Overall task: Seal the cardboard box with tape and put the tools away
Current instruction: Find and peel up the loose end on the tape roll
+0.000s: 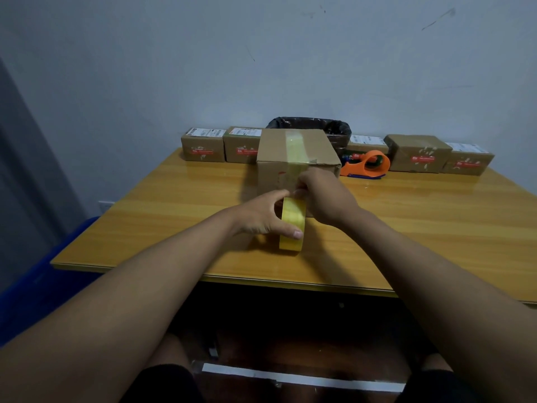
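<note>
A brown cardboard box (pixel 273 152) stands in the middle of the yellow wooden table (pixel 162 216). A strip of clear yellowish tape (pixel 294 146) runs over its top and down its near face. My left hand (pixel 261 216) grips a yellow tape roll (pixel 292 225) held upright just in front of the box. My right hand (pixel 325 196) pinches the tape where it leaves the roll, against the box's near face. An orange tape dispenser (pixel 369 165) lies on the table to the right of the box.
Several small sealed parcels (pixel 203 148) line the table's back edge on both sides. A bin with a black liner (pixel 334 128) sits behind the box against the grey wall. A blue crate (pixel 37 274) stands left of the table.
</note>
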